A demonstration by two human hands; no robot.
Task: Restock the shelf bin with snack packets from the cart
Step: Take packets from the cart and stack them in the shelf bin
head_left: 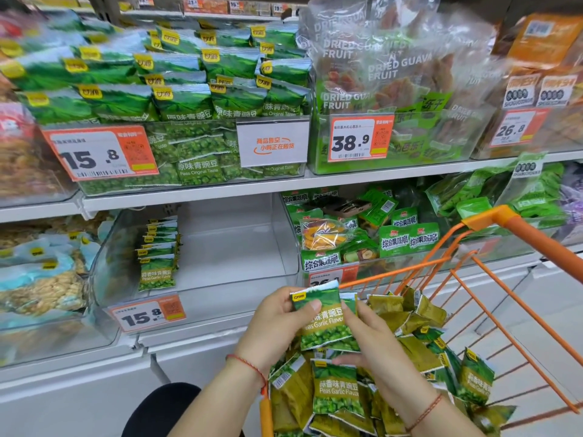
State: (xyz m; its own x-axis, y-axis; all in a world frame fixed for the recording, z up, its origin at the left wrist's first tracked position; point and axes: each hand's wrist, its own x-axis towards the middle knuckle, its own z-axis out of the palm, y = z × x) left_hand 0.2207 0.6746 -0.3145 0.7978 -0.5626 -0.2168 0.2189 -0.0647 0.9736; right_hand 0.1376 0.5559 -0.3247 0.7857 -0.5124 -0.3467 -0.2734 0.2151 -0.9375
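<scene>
Above the cart's near left corner, held packet: green Peas Garlic Flavor snack packet (325, 316), upright, face toward the camera, clear of the pile beneath it.
Left hand (277, 323): grips the packet's left edge, thumb laid across the front near the top corner; red string on the wrist.
Right hand (375, 339): fingers curled round the packet's right edge and lower side; possibly a second packet sits behind the first, view too tight to tell.
Cart (517, 228): orange wire basket at lower right, handle up toward the right edge.
Cart load (336, 389): loose heap of the same garlic pea packets, some face up, some showing olive backs.
Shelf bin (195, 298): clear bin on the lower shelf, front edge carrying a 15.8 price tag (148, 313).
Bin stock (157, 257): one short row of garlic pea packets standing along the left side.
Upper shelf: bin of Peas Original Taste packets (176, 99), tagged 15.8.
Upper right: dried guava fruit bags (388, 74), tagged 38.9.
</scene>
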